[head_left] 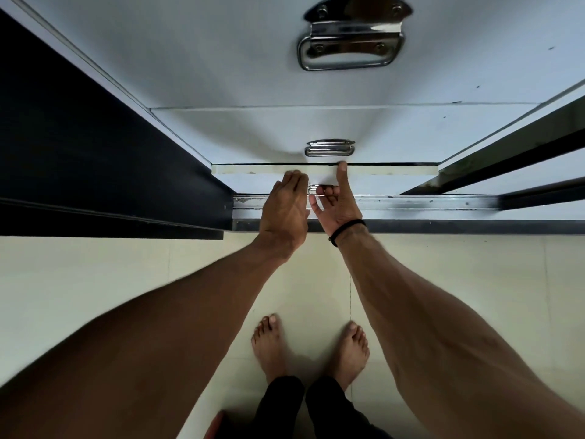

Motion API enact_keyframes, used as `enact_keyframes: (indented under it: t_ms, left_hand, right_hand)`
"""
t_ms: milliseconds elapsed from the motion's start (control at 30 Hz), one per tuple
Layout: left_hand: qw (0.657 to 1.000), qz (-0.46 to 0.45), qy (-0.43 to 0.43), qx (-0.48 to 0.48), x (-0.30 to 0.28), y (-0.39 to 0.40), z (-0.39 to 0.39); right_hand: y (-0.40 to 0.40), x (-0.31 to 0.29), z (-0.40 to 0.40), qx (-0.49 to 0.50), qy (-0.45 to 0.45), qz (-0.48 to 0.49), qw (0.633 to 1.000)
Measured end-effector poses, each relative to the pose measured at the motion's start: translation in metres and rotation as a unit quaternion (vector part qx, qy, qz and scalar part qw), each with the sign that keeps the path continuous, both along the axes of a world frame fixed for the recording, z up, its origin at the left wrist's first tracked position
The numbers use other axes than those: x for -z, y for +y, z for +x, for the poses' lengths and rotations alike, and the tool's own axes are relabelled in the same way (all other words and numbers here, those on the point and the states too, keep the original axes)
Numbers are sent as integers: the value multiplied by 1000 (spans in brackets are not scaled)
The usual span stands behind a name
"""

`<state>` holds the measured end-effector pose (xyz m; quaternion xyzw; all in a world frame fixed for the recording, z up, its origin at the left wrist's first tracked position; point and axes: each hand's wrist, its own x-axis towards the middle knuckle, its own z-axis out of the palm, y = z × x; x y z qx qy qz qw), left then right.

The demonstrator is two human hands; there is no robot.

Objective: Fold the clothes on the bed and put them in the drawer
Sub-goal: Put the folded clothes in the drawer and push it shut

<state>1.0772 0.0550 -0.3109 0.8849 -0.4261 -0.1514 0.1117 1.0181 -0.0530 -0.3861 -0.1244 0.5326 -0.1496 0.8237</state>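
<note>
- The right hand [337,205] is seen at the centre of the frame, palm turned leftward, with its fingers curled round the lowest drawer handle [319,189]; the thumb is held straight up against the top edge of the lowest drawer [389,179].
- A black band [347,231] is worn on the right wrist.
- The left hand [286,207] is placed just beside the right, back upward, fingers straight and together, their tips laid on the drawer front left of the handle; nothing is gripped by it.
- Both forearms are stretched forward and down from the lower corners of the frame and meet at the drawer.
- The lowest drawer is set at the bottom of a white cabinet; part of its handle is hidden by the two hands.
- Above it a middle drawer [253,134] with a metal handle [330,147] is shown, and higher still an upper drawer [190,52] with a larger metal handle [351,42] near the top edge.
- A metal track [427,202] is run across the frame below the drawers.
- A dark panel [79,153] fills the left side.
- Two bare feet [308,350] are planted on a pale tiled floor [95,280] at lower centre, with dark trouser legs [304,407] beneath.
- No clothes can be made out anywhere in the view.
</note>
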Motion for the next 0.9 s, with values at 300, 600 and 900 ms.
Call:
enact_keyframes:
  t_ms: [300, 600, 900]
  left_hand:
    - [999, 4, 44, -9, 3, 51, -52]
    - [990, 74, 119, -29, -8, 118, -133]
    - [972, 158, 166, -52, -8, 151, -170]
  right_hand:
    - [43, 0, -55, 8, -29, 32, 999]
    - [109, -15, -145, -7, 17, 90, 996]
    - [129, -22, -175, -19, 49, 144, 988]
